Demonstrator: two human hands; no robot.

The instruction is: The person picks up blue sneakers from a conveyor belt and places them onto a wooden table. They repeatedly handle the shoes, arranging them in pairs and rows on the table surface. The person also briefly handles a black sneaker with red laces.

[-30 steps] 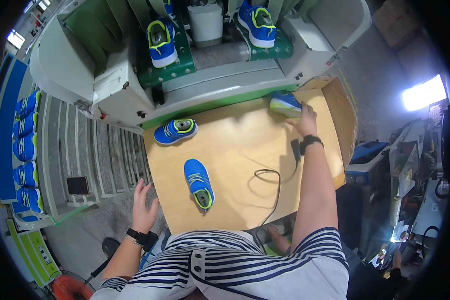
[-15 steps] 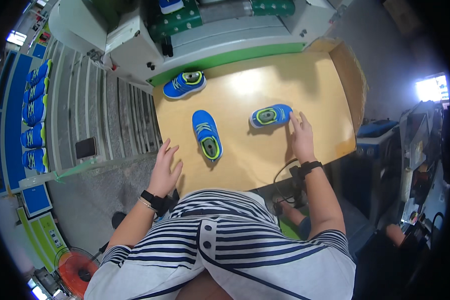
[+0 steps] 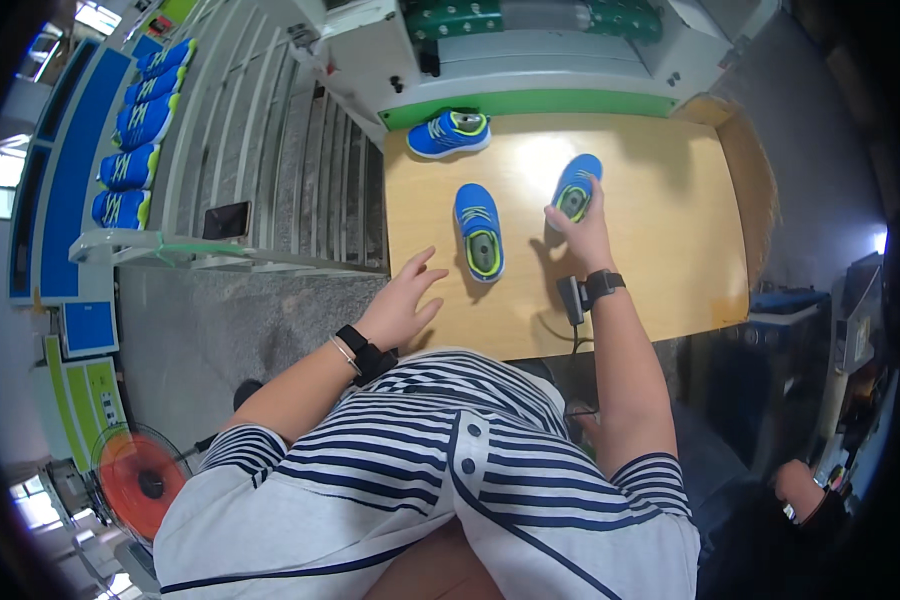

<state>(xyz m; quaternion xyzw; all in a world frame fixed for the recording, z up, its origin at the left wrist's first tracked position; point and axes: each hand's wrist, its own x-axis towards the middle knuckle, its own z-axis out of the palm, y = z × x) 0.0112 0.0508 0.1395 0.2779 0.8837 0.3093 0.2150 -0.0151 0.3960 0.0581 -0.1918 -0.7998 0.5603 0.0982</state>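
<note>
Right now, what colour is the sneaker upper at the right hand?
The sneaker upper is blue; best in the head view.

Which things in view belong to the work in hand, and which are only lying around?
Seemingly part of the work:
blue shoe held in the right hand
middle shoe near the left hand
rear shoe
wooden tabletop

Apparently just around:
flat dark phone-like device on the rack
orange fan

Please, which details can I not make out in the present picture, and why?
In the head view:
- Heel of the held blue sneaker: partly covered by the right hand.
- Upper part of the conveyor machine: cut off by the top edge.
- Underside of the sneaker nearest the left hand: against the wooden tabletop.
- Smartphone screen: too small and dark.
</note>
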